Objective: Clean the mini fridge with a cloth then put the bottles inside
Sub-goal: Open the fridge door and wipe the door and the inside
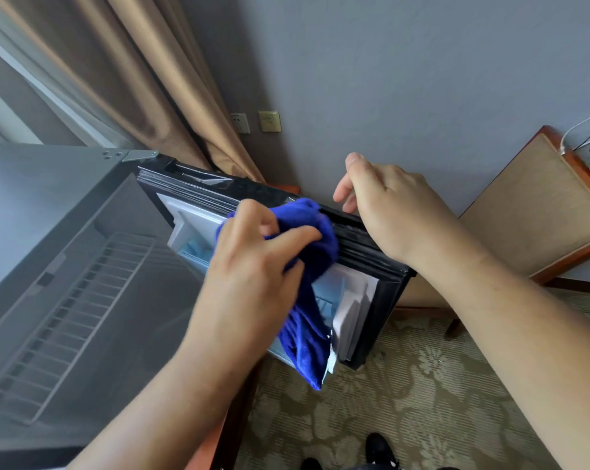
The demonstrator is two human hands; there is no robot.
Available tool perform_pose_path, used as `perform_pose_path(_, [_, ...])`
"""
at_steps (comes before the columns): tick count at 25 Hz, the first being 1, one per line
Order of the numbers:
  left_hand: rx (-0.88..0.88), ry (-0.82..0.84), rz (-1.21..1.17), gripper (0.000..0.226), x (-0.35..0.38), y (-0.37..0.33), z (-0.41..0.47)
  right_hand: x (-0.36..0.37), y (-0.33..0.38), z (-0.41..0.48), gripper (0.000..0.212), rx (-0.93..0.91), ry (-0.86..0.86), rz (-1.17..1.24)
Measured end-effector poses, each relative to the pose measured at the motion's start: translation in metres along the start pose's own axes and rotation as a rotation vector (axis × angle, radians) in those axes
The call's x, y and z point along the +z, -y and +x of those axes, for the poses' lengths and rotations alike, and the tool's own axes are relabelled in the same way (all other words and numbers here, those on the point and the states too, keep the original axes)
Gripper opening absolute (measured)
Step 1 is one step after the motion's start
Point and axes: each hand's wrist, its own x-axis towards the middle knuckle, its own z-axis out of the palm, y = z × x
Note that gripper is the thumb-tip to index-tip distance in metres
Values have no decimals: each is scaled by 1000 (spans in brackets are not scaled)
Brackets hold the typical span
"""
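Note:
The mini fridge (32, 205) fills the left of the view, grey on top, with a wire shelf (69, 317) showing inside. Its black door (219, 189) stands swung open toward the wall, white inner lining facing me. My left hand (252, 276) is shut on a blue cloth (307, 320), pressing it against the upper inner edge of the door; the cloth's tail hangs down over the lining. My right hand (388, 212) rests on the door's top outer edge, fingers curled over it. No bottles are in view.
Brown curtains (144, 96) hang behind the fridge. Wall sockets (269, 122) sit on the grey wall. A wooden chair with a beige seat (531, 212) stands to the right of the door. Patterned carpet (422, 401) lies below, with my dark shoes (378, 449) at the bottom edge.

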Motion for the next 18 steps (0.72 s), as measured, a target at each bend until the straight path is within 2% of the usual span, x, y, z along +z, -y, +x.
perform_pose_path(5, [-181,-51,128,41,-15,52,9,0,1,-4,60,-7,18,9])
perform_pose_path(8, [-232,-79,143,42,-14,59,9,-1,0,-4,62,8,23,36])
perform_pose_path(13, [-169,-77,68,38,-7,36,-2,2,-3,5,66,68,40,199])
perform_pose_path(18, [-7,-1,-81,37,11,-33,-13,0,-4,11,72,110,70,260])
